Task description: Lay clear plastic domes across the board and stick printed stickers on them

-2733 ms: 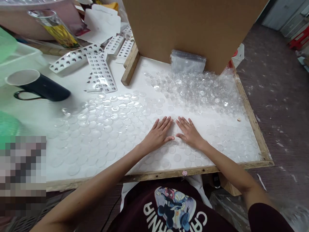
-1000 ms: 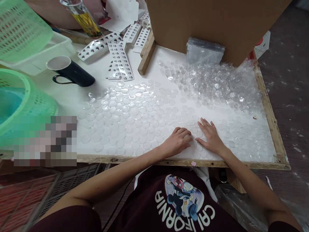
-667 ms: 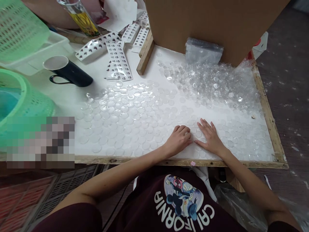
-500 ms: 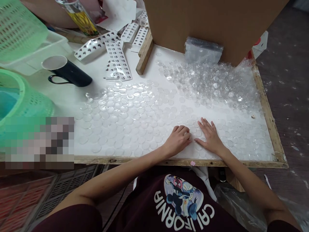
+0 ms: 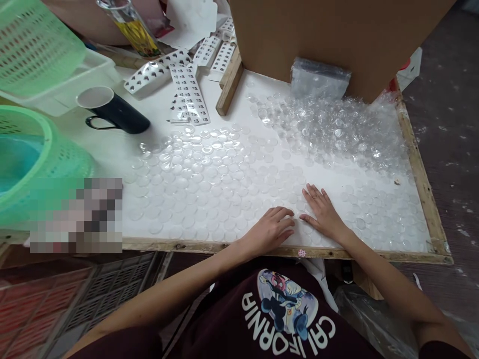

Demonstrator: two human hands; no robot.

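Observation:
Many clear round discs [image 5: 194,187] lie flat, edge to edge, over the white tabletop [image 5: 325,177]. My left hand [image 5: 271,229] rests low over the discs near the table's front edge, its fingers bent and apart, with nothing visible in them. Just to its right, my right hand [image 5: 322,212] lies palm down on the discs, fingers stretched and thumb pointing toward the left hand. A small gap separates the two hands. More discs [image 5: 381,209] spread to the right of my right hand. What lies under the palms is hidden.
Loose clear discs are heaped [image 5: 337,127] before a cardboard box [image 5: 329,35]. A dark mug [image 5: 123,112] lies tilted at left, near a green basket [image 5: 67,154]. Printed sticker sheets [image 5: 190,94] and a wood block [image 5: 230,85] sit behind. A wooden rim [image 5: 422,174] edges the table.
My left hand has drawn back slightly toward the front edge, and its fingers have loosened apart. My right hand has shifted a little left, its fingers closer together. The view has turned slightly.

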